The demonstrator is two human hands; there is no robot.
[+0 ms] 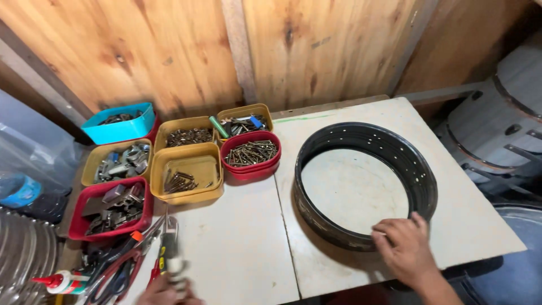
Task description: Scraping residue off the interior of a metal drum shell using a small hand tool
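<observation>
**Black hoop under the right hand, small tool in the left**

The black metal hoop is a wide, flat-lying band, dark and scuffed, with rows of small holes dotted along its inner wall. It rests on the white table, on the right-hand panel, with the pale tabletop showing through its open middle. Being round, it has no long axis to speak of; its opening faces straight up.

The right hand sits at the hoop's near rim, toward the table's front edge, fingers curled loosely over the top of the band and touching it (a light hold rather than a tight clench).

The left hand is at the front edge near the left corner, mostly cut off by the frame, closed around a small blurred tool whose long axis runs away from the person toward the trays. Beyond it, along the left edge, stand tubs of hardware: a yellow tub of screws, a red tub of screws, and a red tray of metal brackets.
</observation>
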